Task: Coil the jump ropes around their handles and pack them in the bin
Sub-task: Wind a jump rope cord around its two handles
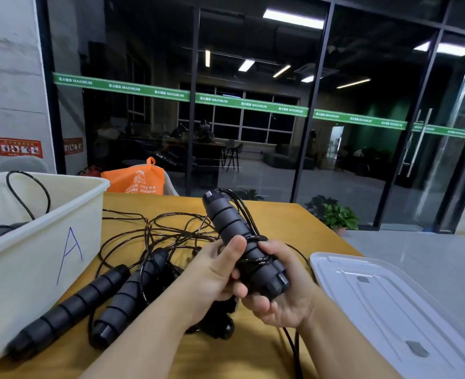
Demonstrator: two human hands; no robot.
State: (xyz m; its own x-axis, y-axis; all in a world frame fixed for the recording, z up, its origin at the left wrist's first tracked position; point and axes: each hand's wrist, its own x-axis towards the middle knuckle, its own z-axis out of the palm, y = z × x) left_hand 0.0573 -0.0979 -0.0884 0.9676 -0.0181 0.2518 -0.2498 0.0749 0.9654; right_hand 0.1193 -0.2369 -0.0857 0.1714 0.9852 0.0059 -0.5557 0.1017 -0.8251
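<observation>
A pair of black foam jump-rope handles (230,222) is held together above the table, with thin black rope wound around their lower half. My left hand (215,272) grips the handles from the left, thumb pressed on the coils. My right hand (280,291) cups their lower ends from below, fingers curled round them. The cream bin (70,242) marked "A" stands at the left with a coiled rope inside. Two more black handles (70,307) lie beside the bin, and loose black rope (168,228) is tangled on the table behind them.
A clear plastic lid (390,305) lies at the right on the yellow table (294,222). An orange bag (135,179) sits beyond the table's far edge, a potted plant (338,214) on the floor to the right. Glass walls stand behind.
</observation>
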